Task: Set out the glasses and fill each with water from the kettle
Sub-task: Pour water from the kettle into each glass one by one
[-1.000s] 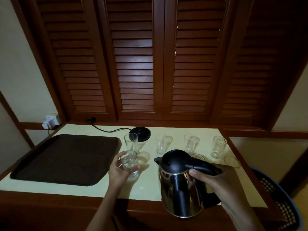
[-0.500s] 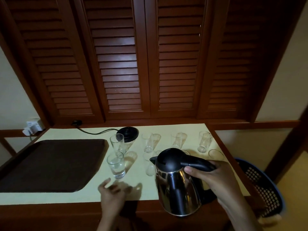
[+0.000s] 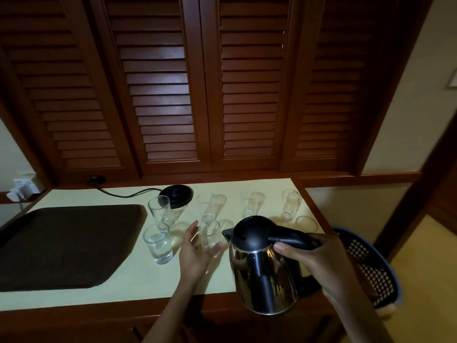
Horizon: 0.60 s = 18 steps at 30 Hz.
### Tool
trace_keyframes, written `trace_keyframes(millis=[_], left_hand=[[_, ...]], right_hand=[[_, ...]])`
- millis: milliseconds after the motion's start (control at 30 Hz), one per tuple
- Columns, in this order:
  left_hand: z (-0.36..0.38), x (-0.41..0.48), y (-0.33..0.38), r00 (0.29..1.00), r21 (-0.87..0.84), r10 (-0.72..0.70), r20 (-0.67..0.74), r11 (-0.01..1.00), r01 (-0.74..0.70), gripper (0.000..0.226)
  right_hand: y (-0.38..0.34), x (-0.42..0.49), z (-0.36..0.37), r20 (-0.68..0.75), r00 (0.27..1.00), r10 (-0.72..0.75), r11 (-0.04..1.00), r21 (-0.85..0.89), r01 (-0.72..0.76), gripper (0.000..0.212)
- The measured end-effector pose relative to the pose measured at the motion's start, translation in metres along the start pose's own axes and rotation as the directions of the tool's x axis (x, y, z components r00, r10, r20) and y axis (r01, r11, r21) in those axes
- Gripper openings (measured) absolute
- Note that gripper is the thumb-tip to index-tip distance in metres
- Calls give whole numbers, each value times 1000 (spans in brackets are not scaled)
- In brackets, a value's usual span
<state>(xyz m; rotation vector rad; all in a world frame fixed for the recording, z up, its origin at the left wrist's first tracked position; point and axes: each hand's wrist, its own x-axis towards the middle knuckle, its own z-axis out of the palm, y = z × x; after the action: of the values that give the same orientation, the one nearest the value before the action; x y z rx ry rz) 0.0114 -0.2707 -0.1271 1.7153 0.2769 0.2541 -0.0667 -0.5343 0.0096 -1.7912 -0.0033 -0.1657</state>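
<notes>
My right hand (image 3: 311, 258) grips the black handle of a steel kettle (image 3: 262, 271), held upright above the counter's front edge. My left hand (image 3: 195, 253) is open, its fingers spread beside an empty front-row glass (image 3: 210, 236); whether they touch is unclear. To the left stands a glass holding water (image 3: 158, 242). Behind it is an empty glass (image 3: 160, 211). More empty glasses stand in the back row: one in the middle (image 3: 206, 209), one further right (image 3: 248, 204) and one at the far right (image 3: 289, 204). Another glass rim (image 3: 306, 222) shows behind the kettle handle.
A dark brown tray (image 3: 61, 243) lies on the left of the pale counter (image 3: 128, 285). The black kettle base (image 3: 176, 195) with its cord sits at the back. Louvred wooden doors (image 3: 160, 82) rise behind. A blue perforated basket (image 3: 366, 266) stands to the right, below the counter.
My left hand let go of the glass holding water, dropped back, then reached forward and right to the empty front-row glass. The kettle has stayed in my right hand.
</notes>
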Motion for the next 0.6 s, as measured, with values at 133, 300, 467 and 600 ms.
trace_keyframes(millis=[133, 300, 467, 600], left_hand=[[4, 14, -3, 1000, -42, -17, 23, 999, 18, 94], [2, 14, 1, 999, -61, 36, 31, 998, -34, 84], [-5, 8, -1, 997, -104, 38, 66, 994, -31, 69], [-17, -5, 4, 996, -120, 34, 84, 992, -24, 77]], right_hand=[[2, 1, -1, -10, 1000, 20, 1000, 14, -19, 34], [0, 4, 0, -12, 1000, 22, 1000, 0, -22, 37], [0, 5, 2, 5, 1000, 7, 999, -39, -7, 25], [-1, 7, 5, 15, 1000, -5, 999, -35, 6, 22]])
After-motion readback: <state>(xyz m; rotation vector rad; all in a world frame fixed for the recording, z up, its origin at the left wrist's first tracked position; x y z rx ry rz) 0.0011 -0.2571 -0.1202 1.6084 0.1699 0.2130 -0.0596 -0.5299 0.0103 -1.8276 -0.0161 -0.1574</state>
